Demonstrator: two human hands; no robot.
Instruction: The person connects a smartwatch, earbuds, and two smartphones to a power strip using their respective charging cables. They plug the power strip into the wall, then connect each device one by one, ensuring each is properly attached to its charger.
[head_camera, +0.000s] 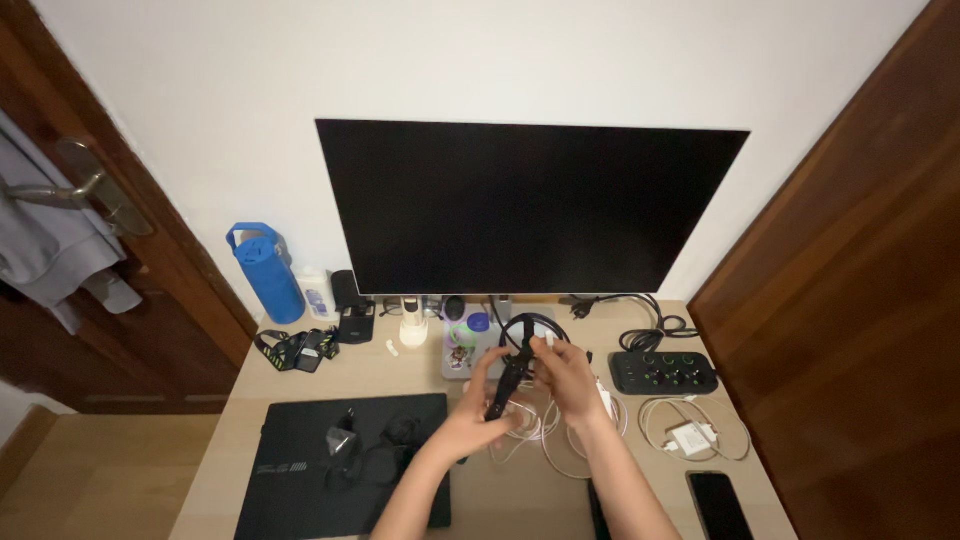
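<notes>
Hands meet over the middle of the desk (400, 375): the left hand (478, 410) curls shut around the lower end of a black stick-shaped device (508, 378), and the right hand (566, 378) pinches its upper end. White cables (545, 430) lie tangled just beneath, with the dark monitor (530, 205) behind.

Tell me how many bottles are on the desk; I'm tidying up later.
2: a tall blue bottle at the desk's back left corner, and a small white bottle right beside it. Others may be hidden behind the monitor.
</notes>
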